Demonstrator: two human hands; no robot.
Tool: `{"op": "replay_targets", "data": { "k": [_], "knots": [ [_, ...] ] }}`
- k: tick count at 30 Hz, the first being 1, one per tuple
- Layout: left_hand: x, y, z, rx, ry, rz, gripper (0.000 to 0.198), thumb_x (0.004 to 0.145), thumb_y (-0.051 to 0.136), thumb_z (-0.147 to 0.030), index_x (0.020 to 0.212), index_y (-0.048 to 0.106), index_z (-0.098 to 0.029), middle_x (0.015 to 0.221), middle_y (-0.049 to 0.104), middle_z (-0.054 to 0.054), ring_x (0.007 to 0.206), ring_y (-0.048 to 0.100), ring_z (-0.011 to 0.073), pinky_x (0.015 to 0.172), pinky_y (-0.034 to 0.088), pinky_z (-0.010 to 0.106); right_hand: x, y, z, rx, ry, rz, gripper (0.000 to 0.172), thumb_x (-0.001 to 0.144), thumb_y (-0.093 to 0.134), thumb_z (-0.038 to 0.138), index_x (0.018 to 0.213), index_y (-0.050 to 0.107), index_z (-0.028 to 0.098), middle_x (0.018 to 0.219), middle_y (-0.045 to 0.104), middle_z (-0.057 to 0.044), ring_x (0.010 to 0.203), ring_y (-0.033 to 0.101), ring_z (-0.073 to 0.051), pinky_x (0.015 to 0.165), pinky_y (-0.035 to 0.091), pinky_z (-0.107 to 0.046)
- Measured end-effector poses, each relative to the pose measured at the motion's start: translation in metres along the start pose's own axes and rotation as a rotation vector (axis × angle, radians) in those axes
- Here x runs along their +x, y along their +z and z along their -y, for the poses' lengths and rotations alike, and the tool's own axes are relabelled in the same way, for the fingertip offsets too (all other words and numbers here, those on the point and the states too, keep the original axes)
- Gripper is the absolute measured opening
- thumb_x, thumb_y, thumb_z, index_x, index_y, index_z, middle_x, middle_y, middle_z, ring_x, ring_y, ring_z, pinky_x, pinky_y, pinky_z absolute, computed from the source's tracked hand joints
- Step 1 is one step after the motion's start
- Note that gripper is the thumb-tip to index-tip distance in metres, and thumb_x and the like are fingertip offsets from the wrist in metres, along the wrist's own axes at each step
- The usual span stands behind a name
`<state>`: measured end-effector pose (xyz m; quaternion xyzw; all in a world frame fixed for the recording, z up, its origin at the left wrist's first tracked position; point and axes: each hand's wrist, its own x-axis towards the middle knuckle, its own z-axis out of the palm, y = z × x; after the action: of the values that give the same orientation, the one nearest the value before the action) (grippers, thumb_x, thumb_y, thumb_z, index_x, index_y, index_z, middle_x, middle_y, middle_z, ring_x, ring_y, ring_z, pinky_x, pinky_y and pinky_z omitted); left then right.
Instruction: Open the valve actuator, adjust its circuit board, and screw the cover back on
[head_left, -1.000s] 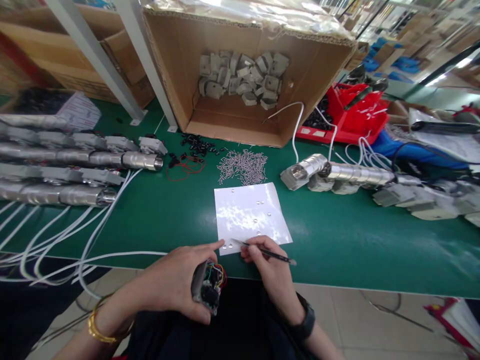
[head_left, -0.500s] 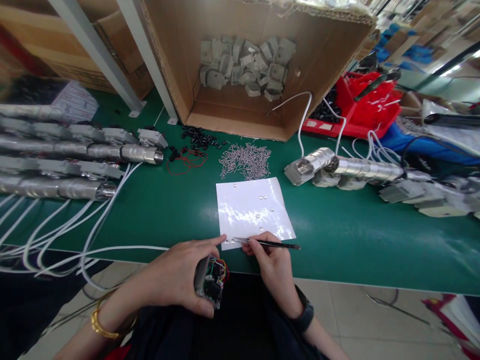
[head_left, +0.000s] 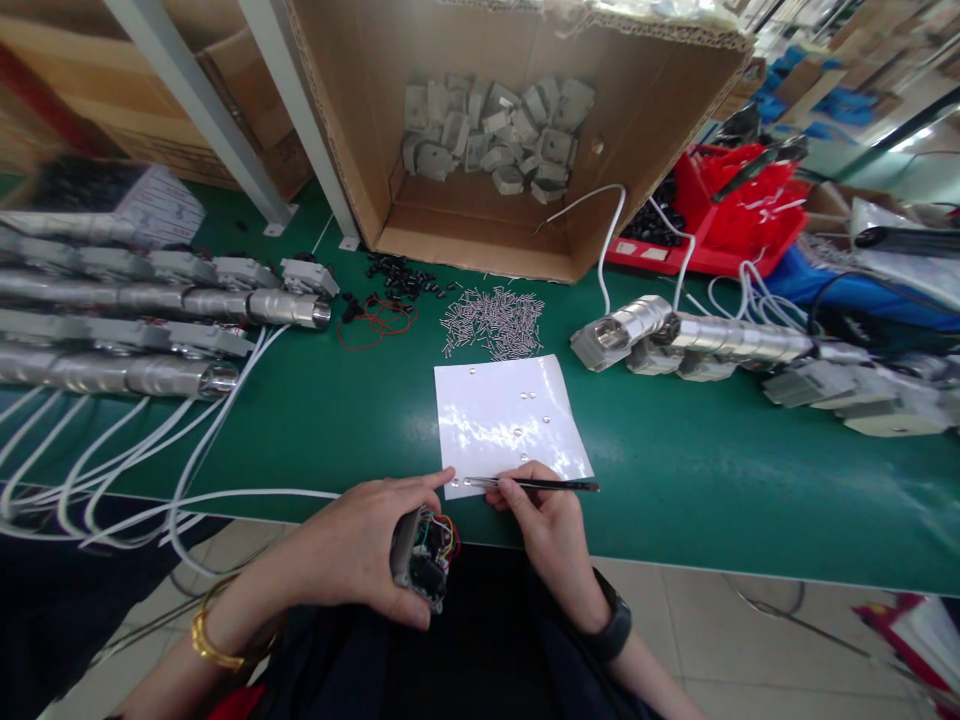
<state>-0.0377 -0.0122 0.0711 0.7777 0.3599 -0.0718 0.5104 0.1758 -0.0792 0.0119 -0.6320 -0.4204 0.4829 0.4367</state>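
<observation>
My left hand [head_left: 375, 550] is wrapped round a grey housing [head_left: 424, 565] with a circuit board and coloured wires inside, held at the table's front edge. Its index finger reaches out and touches the lower left of a white sheet [head_left: 487, 410]. Small clear round dots [head_left: 517, 432] are scattered over that sheet. In my right hand [head_left: 544, 520] a pair of dark tweezers [head_left: 555, 485] is pinched, lying nearly level. The tweezers' tips are at a dot near the sheet's lower left corner; whether they grip it I cannot tell.
Behind the sheet lie a heap of screws [head_left: 495, 322], small black parts [head_left: 405, 275] and a red wire [head_left: 382, 325]. A cardboard box [head_left: 420, 235] holds grey housings. Metal tube assemblies [head_left: 165, 378] with white cables lie left, more tube assemblies [head_left: 739, 335] right, before a red bin [head_left: 697, 240].
The tweezers have turned slightly flatter, their tips staying near the same dot. Both hands hold nearly the same place, and the whole view has shifted slightly.
</observation>
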Motion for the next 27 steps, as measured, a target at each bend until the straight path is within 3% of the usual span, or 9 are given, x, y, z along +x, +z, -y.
{"op": "replay_targets", "data": {
  "k": [11,19,27],
  "knots": [
    [0.0000,0.0015,0.0034,-0.017,0.017,-0.013,0.067,0.049,0.082,-0.044,0.109,0.058,-0.026,0.144,0.033,0.003,0.121,0.043,0.0320,0.098,0.038,0.039,-0.0014,0.0051,0.0020,0.056,-0.013,-0.055,0.025,0.084,0.057,0.040,0.078,0.061,0.016,0.071,0.066,-0.005,0.066,0.063,-0.018,0.063,0.051,-0.028],
    [-0.0004,0.0006,0.0008,0.007,-0.021,0.005,0.066,0.050,0.083,-0.042,0.108,0.057,-0.028,0.144,0.033,0.001,0.121,0.043,0.0311,0.099,0.037,0.039,-0.0005,0.0008,-0.0008,-0.011,-0.019,0.015,0.026,0.085,0.056,0.040,0.077,0.061,0.016,0.071,0.065,-0.005,0.067,0.062,-0.017,0.063,0.048,-0.028],
    [-0.0006,0.0009,0.0048,-0.060,0.033,-0.012,0.061,0.052,0.082,-0.043,0.105,0.058,-0.027,0.144,0.033,0.003,0.121,0.044,0.0315,0.097,0.038,0.038,-0.0017,0.0025,0.0011,0.013,-0.006,-0.001,0.024,0.085,0.056,0.041,0.081,0.057,0.017,0.074,0.065,-0.004,0.070,0.063,-0.017,0.065,0.048,-0.027]
  ]
}}
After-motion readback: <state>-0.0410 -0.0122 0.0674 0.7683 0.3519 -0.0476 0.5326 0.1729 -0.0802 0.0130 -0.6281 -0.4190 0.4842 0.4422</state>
